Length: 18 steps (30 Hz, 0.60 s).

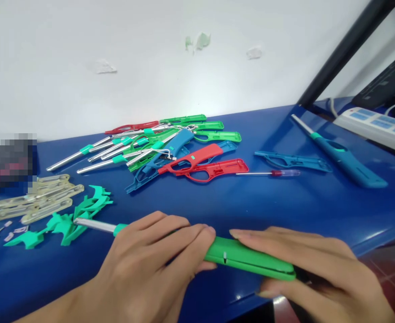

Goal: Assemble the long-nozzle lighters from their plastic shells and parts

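A green lighter [251,259] with a metal tube pointing left lies across both hands above the table's near edge. My left hand [153,260] wraps round its front half, by the teal collar. The fingers and thumb of my right hand [311,264] hold the rear end of the green body from above and below. A thin dark gap runs along the seam near that end. Left of my left hand, several teal plastic pieces [62,226] lie under and around the tube's tip.
Behind are piled tubes with red, green and blue shell halves [214,168]. A screwdriver [284,173], blue half shell [294,161] and blue lighter [345,157] lie right. Clear inner parts [45,199] are left. A power strip [379,125] and black post [345,51] stand back right.
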{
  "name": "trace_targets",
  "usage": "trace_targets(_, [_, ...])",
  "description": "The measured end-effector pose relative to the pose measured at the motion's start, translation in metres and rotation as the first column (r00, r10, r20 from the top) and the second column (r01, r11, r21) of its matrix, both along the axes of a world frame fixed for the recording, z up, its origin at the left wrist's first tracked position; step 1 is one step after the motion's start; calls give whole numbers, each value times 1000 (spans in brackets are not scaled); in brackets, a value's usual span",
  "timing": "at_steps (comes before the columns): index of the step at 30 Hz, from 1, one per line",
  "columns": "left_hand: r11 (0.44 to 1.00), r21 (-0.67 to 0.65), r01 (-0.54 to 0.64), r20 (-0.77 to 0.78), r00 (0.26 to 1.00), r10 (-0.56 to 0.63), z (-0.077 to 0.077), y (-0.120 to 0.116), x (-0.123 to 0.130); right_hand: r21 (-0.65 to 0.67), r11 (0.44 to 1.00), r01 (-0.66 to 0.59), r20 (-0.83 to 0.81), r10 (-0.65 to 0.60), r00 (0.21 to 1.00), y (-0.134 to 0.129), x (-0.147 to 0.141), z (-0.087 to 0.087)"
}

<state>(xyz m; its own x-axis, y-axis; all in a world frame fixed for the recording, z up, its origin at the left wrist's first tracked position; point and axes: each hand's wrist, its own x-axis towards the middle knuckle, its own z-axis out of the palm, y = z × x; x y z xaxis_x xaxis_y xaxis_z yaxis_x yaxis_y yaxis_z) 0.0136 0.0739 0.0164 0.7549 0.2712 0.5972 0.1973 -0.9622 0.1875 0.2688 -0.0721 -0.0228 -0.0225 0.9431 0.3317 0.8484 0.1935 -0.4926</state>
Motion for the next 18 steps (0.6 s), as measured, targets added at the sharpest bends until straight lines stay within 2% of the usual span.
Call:
trace_targets(3, [1000,25,-1,-5,1000,2,0,0,1,-9,1000,-3,-30,2,1000,0,2,0])
trace_targets(6, [1000,28,-11,-28,1000,12,0,1,3,13,998,-58,-50,58,997,1,3,0])
trace_targets(13, [995,104,-10,-205,978,31,4,0,5,44,989,-139,-23,140,990,3,0,5])
trace_targets(18, [994,112,-8,-231,972,34,4,-1,9,44,985,-170,-16,170,985,3,2,5])
